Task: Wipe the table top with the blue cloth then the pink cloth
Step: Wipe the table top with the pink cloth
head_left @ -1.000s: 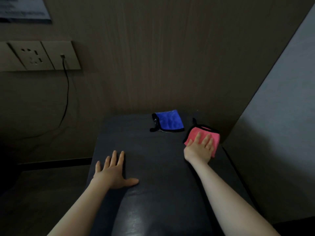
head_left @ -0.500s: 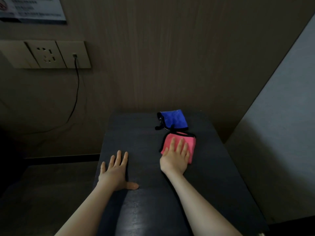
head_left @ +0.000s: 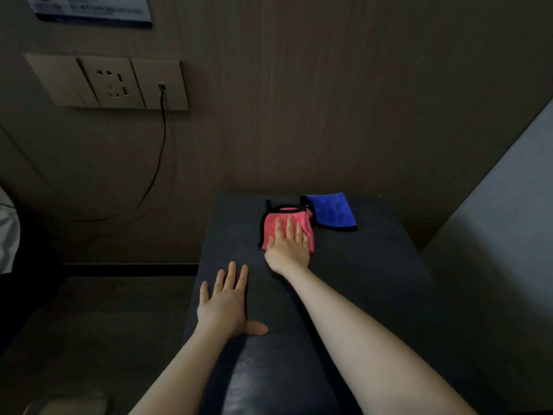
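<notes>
The left hand [head_left: 225, 307] is resting flat, grip spread wide on the dark worktop [head_left: 374, 295]. Ahead to its right, the right hand [head_left: 288, 244] is pressing straight fingers on the pink cloth [head_left: 285, 226], so the second wipe looks underway; next, likely sweeping unwiped areas. The blue cloth [head_left: 330, 211] is lying just beyond, touching it. Behind, a wall socket [head_left: 113, 83] is carrying a cable [head_left: 158, 163].

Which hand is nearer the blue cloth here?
Right. The right hand presses flat on the pink cloth beside the blue cloth; the left hand rests flat nearer the table's front-left edge.
</notes>
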